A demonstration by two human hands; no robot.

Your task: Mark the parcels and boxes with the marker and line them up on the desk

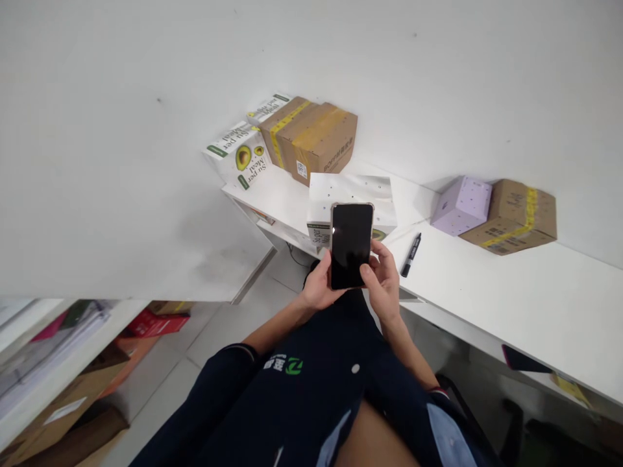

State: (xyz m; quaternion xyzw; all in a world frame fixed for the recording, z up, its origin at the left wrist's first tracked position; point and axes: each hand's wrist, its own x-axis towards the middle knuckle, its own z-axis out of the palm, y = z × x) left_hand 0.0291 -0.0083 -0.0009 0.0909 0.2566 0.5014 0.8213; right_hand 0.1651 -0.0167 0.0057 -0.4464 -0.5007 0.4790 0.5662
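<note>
both forearms (275,324) reach forward from dark navy cloth sleeves (228,376) and converge on the rectangular black-screened phone (350,240). the left hand (318,285) is closed on the phone's lower left edge, thumb along its side, the other fingers mostly hidden. the right hand (384,285) grips the right edge, fingers curled, thumb bent over the screen's lower right. the phone partly covers a white printed cardboard box (350,186) on the white bench (549,305), where a black marker pen (411,255) lies to the right.
</note>
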